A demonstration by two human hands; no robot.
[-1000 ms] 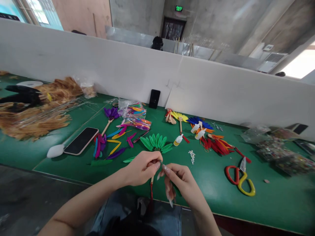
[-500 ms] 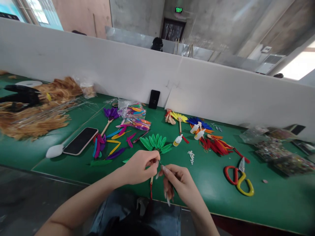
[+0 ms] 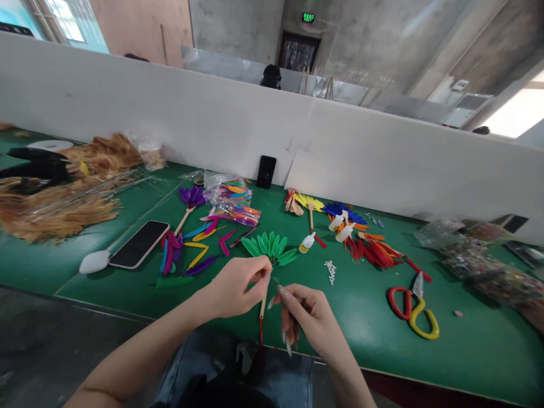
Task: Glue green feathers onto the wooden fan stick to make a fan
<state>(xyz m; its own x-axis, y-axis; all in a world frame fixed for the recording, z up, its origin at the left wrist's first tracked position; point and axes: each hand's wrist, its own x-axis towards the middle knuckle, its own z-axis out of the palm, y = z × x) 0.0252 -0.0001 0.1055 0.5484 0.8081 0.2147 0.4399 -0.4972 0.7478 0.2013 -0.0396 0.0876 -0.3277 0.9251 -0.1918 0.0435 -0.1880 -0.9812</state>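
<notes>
My left hand is closed in a pinch just below the green feather fan, over the upper part of its wooden handle. What its fingertips hold is hidden. Right of the handle, my right hand pinches with thumb and forefinger, the other fingers curled below. Thin pale wisps show by its fingertips, too small to name. A small gap separates the two hands. From the handle's lower end hangs a red cord. A small glue bottle and white beads lie to the right.
Red-and-yellow scissors lie right of my hands. Loose coloured feathers and a phone are to the left. Bags of beads sit far right, with part of another person's hand at the edge. A white partition stands behind.
My left hand has shifted slightly up and left, widening the gap from my right hand, which has barely moved. At the far right, the bead bags have shifted and a blurred hand has appeared.
</notes>
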